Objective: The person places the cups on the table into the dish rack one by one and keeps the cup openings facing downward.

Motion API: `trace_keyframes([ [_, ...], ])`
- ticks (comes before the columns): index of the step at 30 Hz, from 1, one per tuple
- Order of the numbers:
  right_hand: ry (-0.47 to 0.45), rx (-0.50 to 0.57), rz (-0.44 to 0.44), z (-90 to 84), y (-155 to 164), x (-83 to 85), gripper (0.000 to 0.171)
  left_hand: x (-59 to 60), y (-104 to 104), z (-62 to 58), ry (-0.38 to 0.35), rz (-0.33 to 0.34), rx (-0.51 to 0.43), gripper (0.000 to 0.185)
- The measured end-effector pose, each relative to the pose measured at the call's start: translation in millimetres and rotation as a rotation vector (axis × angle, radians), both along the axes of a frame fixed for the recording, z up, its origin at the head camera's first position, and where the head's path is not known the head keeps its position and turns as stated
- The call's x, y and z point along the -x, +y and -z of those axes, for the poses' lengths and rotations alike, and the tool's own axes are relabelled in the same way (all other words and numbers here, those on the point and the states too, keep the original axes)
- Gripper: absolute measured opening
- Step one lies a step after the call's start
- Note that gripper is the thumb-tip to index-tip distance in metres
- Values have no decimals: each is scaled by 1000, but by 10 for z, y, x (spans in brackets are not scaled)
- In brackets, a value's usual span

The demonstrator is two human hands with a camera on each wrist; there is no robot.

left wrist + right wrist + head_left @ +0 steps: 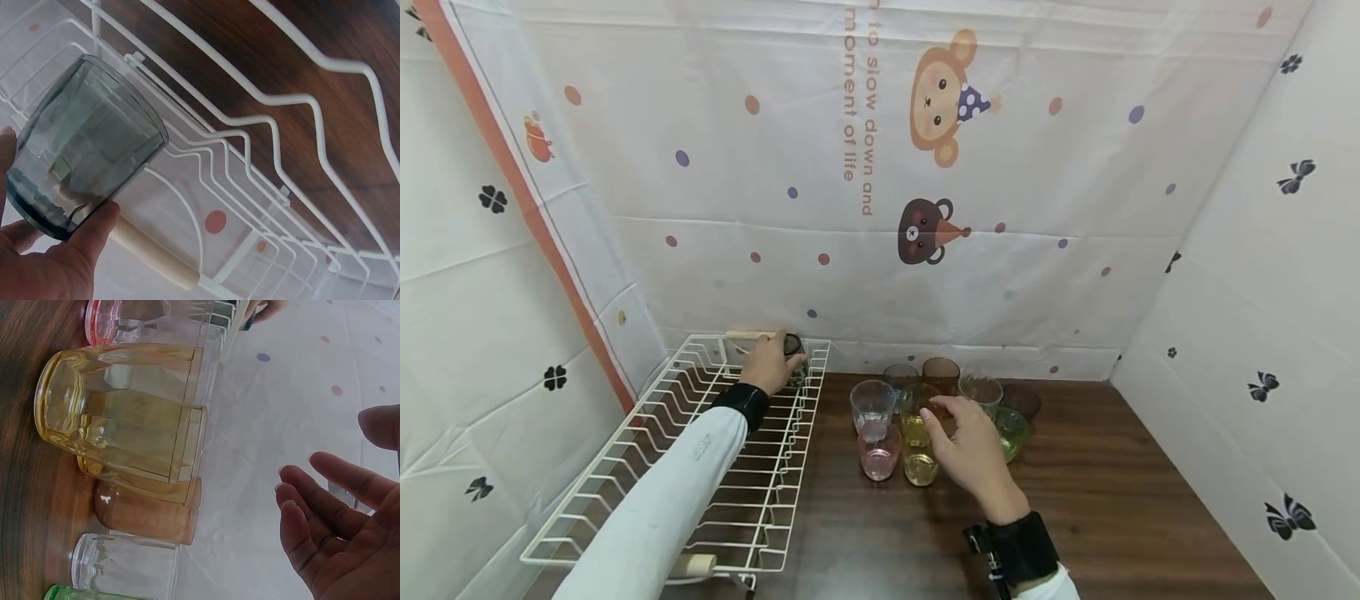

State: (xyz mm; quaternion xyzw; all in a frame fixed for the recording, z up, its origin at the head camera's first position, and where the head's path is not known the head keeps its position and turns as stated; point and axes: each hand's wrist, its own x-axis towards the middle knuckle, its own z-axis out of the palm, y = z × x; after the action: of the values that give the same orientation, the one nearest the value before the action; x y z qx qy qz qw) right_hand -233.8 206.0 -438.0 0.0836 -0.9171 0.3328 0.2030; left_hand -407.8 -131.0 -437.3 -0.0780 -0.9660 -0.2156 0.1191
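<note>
The brown table [1120, 508] is spreading at five o'clock in the head view, and the white wire rack [748, 570] is standing towards seven. At five o'clock your right grip [973, 450] is hovering wide, fingers relaxed. At eight, your left grip [766, 365] is holding the grey glass [106, 131] at the rack's far end. Two yellow glasses [921, 467] are standing upright near your right grip.

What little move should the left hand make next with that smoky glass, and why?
Probably ease the smoky gray-green glass down until its rim rests on the white wire rack. The left hand holds it near its base, with its mouth turned toward the wires at the rack's far end. I can't tell whether it touches them yet.
</note>
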Motion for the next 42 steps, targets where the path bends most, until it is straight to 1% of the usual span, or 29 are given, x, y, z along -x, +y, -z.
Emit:
trace_keyframes([
  [3, -9, -3, 16, -17, 3, 9, 41, -8, 1, -24, -11, 13, -2, 75],
  [9, -32, -8, 16, -21, -3, 15, 41, -26, 13, -38, -40, 1, 12, 79],
  [13, -82, -41, 29, 8, -19, 14, 44, -40, 18, -28, -60, 2, 20, 79],
  [16, -144, -59, 43, 28, -36, 17, 53, -43, 27, -16, -67, 7, 31, 78],
  [21, -220, -93, 69, 44, -91, 20, 71, -57, 11, -3, -66, -13, 45, 77],
  [26, -253, -122, 114, 64, -99, 17, 77, -53, 32, -31, -62, -2, 41, 77],
  [29, -268, -147, 121, 87, -104, 20, 81, -53, 48, -50, -65, 2, 43, 77],
  [32, -291, -159, 110, 117, -126, 35, 82, -52, 52, -63, -76, -4, 51, 78],
  [37, -333, -171, 94, 155, -168, 47, 79, -46, 62, -79, -81, -2, 57, 78],
  [40, -318, -195, 93, 182, -179, 48, 74, -41, 49, -74, -85, 6, 55, 79],
  [42, -298, -207, 90, 208, -180, 52, 70, -30, 30, -56, -101, 13, 41, 82],
])
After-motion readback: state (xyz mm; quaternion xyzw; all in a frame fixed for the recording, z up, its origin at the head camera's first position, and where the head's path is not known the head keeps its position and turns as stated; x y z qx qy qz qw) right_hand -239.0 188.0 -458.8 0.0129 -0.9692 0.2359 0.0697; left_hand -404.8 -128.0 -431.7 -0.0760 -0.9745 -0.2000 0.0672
